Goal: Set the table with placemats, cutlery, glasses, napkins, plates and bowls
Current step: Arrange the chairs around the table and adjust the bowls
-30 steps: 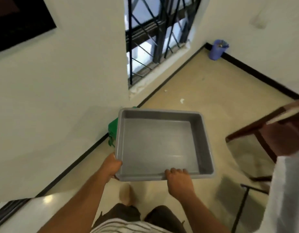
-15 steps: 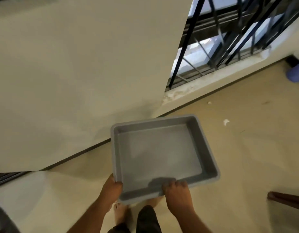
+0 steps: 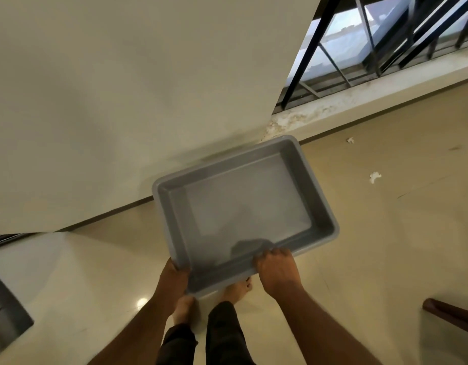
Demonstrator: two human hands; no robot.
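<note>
I see one grey rectangular plastic tub (image 3: 293, 164), shallow and with nothing in it, carried in the air above the beige tiled floor (image 3: 385, 246), its far corner close to the cream wall (image 3: 122, 101). Two hands hold it. My left hand (image 3: 174, 279) grips the near-left corner, thumb over the rim and fingers hidden beneath. My right hand (image 3: 277, 270) clamps the near long edge, fingers curled over the rim into the tub. Below the tub I count two bare feet (image 3: 237, 288) and two dark trouser legs (image 3: 222, 333). Two small white scraps (image 3: 375, 177) lie on the floor to the right. One barred window (image 3: 385, 43) sits at top right, and one dark wooden piece (image 3: 449, 314) shows at the right edge.
</note>
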